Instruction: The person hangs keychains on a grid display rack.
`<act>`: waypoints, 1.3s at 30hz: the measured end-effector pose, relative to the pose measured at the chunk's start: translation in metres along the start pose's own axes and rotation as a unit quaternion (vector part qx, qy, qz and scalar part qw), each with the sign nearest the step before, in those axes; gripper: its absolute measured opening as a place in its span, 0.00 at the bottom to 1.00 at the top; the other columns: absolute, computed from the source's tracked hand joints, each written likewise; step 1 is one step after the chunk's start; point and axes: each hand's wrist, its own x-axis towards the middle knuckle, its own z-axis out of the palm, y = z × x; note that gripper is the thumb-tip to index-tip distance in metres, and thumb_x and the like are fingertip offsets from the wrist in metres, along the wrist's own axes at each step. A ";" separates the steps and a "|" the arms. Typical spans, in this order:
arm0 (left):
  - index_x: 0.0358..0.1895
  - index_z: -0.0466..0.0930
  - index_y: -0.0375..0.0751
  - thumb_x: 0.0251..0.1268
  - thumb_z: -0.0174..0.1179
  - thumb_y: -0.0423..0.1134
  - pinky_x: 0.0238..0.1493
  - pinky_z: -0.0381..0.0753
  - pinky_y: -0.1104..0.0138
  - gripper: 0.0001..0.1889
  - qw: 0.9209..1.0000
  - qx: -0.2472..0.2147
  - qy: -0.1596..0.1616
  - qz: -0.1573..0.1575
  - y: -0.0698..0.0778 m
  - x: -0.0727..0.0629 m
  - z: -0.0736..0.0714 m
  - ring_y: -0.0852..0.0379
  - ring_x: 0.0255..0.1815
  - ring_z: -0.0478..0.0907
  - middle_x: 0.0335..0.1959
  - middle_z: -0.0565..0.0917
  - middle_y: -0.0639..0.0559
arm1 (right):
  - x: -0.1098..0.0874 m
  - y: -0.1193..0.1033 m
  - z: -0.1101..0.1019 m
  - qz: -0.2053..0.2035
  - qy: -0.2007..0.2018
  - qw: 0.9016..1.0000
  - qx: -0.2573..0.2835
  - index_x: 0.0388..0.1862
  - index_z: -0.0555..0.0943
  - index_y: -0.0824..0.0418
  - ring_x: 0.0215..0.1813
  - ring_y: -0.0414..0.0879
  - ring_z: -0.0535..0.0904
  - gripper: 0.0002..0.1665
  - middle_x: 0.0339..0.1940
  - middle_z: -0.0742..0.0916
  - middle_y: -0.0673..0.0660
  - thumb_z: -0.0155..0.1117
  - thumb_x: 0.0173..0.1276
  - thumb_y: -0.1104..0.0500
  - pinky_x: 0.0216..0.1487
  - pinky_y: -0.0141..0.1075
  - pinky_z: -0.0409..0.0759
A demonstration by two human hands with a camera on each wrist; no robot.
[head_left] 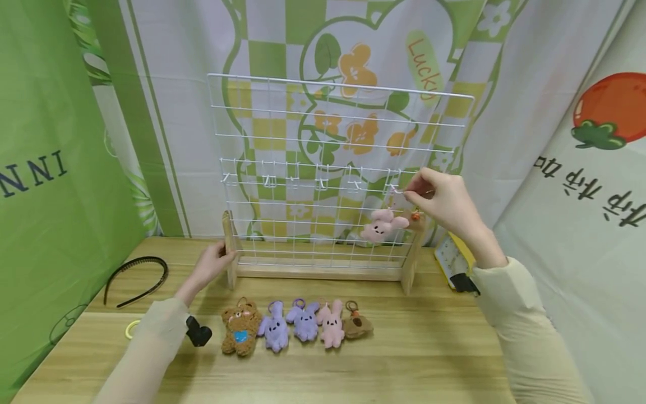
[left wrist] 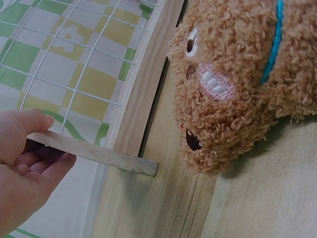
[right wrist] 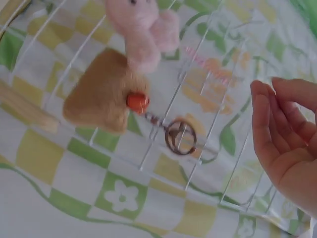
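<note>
Five in a row: in the head view I see a brown bear (head_left: 241,328), a purple plush (head_left: 275,332), a second purple plush (head_left: 305,324), a pink bunny (head_left: 332,326) and a flat brown plush (head_left: 357,325) lying on the table (head_left: 419,359) before the wire grid (head_left: 340,86).
Hanging pink bunny: another one (head_left: 377,229) dangles at the grid's right side, with a hanging brown plush (head_left: 414,220) partly behind it.
Right hand: it (head_left: 449,199) is raised, fingertips by a white hook (head_left: 395,189).
Left hand: it (head_left: 212,264) grips the wooden upright (head_left: 229,233).
Upright: the left wrist view shows thumb on one side, fingers on the other; stiff wood, probably a sound place for steadying the light frame.
Pink strap: in the right wrist view this strap (right wrist: 208,66) ends near the right hand, whose fingers bend loosely with nothing visible between them; its seating on the hook is too small to tell.
Bunny's handling: it looks light, soft and squashable, so a fingertip pinch high on the thin strap suits it better than the ears.
Metal ring: this one (right wrist: 177,132), beside the orange bead (right wrist: 137,102), looks stiff and slippery.
</note>
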 end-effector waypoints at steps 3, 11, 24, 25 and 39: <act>0.60 0.73 0.21 0.75 0.52 0.36 0.55 0.83 0.48 0.20 1.000 -0.002 0.003 0.001 -0.001 0.001 -0.002 0.33 0.55 0.80 0.54 0.80 0.24 | -0.016 -0.006 0.012 -0.015 -0.030 0.999 0.019 0.35 0.83 0.63 0.33 0.40 0.83 0.03 0.32 0.89 0.58 0.69 0.64 0.67 0.35 0.22 0.82; 0.61 0.72 0.21 0.75 0.52 0.37 0.55 0.83 0.48 0.21 1.000 0.001 -0.001 -0.006 -0.002 0.000 -0.005 0.32 0.56 0.79 0.56 0.79 0.23 | -0.066 0.016 0.104 -0.046 -0.189 0.979 0.060 0.33 0.81 0.63 0.31 0.45 0.86 0.04 0.29 0.88 0.56 0.70 0.62 0.67 0.33 0.27 0.84; 0.64 0.69 0.21 0.76 0.51 0.37 0.58 0.81 0.45 0.23 1.000 -0.005 -0.008 -0.005 -0.006 0.001 0.004 0.30 0.59 0.78 0.58 0.78 0.23 | -0.102 0.045 0.195 0.035 -0.316 0.948 0.031 0.26 0.83 0.64 0.25 0.35 0.73 0.06 0.22 0.85 0.53 0.71 0.59 0.65 0.28 0.25 0.72; 0.64 0.69 0.21 0.76 0.51 0.37 0.58 0.81 0.45 0.23 1.000 -0.006 -0.007 -0.004 -0.006 0.002 0.004 0.30 0.59 0.78 0.58 0.78 0.23 | -0.102 0.044 0.196 0.042 -0.318 0.947 0.024 0.24 0.83 0.63 0.25 0.35 0.72 0.06 0.22 0.84 0.52 0.72 0.58 0.65 0.27 0.25 0.71; 0.64 0.69 0.20 0.76 0.51 0.36 0.58 0.81 0.45 0.23 1.000 -0.020 -0.010 -0.002 -0.005 0.001 0.002 0.30 0.59 0.77 0.58 0.78 0.23 | -0.101 0.048 0.204 0.078 -0.329 0.941 0.003 0.18 0.80 0.60 0.20 0.36 0.68 0.10 0.16 0.81 0.49 0.68 0.55 0.69 0.23 0.26 0.67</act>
